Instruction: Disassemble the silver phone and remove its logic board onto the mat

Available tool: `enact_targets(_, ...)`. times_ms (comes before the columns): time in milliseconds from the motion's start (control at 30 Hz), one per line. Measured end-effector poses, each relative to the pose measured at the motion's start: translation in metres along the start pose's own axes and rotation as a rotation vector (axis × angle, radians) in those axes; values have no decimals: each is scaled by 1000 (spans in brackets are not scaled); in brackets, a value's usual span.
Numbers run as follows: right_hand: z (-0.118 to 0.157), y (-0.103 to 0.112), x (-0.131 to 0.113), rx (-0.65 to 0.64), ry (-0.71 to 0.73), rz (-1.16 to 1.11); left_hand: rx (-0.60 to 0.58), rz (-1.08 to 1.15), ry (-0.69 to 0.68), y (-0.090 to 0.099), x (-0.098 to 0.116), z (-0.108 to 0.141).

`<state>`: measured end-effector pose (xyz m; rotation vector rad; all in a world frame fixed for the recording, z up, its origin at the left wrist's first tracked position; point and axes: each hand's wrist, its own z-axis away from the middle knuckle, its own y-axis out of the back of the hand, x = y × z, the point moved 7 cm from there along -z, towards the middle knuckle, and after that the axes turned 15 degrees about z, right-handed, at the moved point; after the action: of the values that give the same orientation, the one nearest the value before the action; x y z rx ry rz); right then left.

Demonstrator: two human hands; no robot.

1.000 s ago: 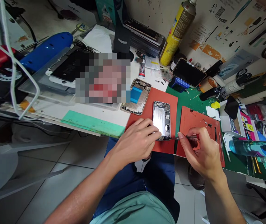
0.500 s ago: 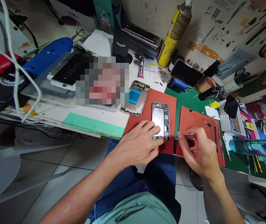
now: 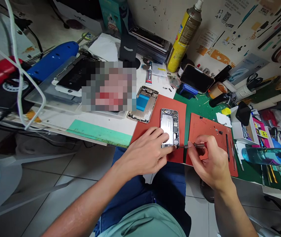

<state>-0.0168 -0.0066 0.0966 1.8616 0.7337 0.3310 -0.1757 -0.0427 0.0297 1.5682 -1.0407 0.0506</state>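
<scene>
An opened phone housing (image 3: 167, 123), its silvery inner plate and circuit parts bare, lies on a red mat (image 3: 172, 102). My left hand (image 3: 146, 153) grips its lower end, fingers over the left side and bottom edge, which they partly hide. In my right hand (image 3: 210, 161) is a thin screwdriver (image 3: 186, 146), pinched between thumb and fingers. Its tip meets the lower right corner of the housing, close to my left fingertip; the exact contact point is too small to make out. To the left rests a second phone back shell (image 3: 151, 107) with a blue sticker.
A second red mat (image 3: 197, 125) at right carries small parts and slim tools. Beyond stand a phone on a blue stand (image 3: 197, 78) and a yellow spray can (image 3: 182, 38). A blue bottle (image 3: 269, 156) lies at the right edge; a glue tube (image 3: 148, 76) lies behind.
Both hands, the screwdriver and the housing keep nearly the same positions. The camera view has shifted very slightly.
</scene>
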Motion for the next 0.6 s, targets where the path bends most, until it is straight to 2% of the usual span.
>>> enact_targets(600, 2, 1, 2, -4, 9, -14, 0, -10, 1, 1, 0, 0)
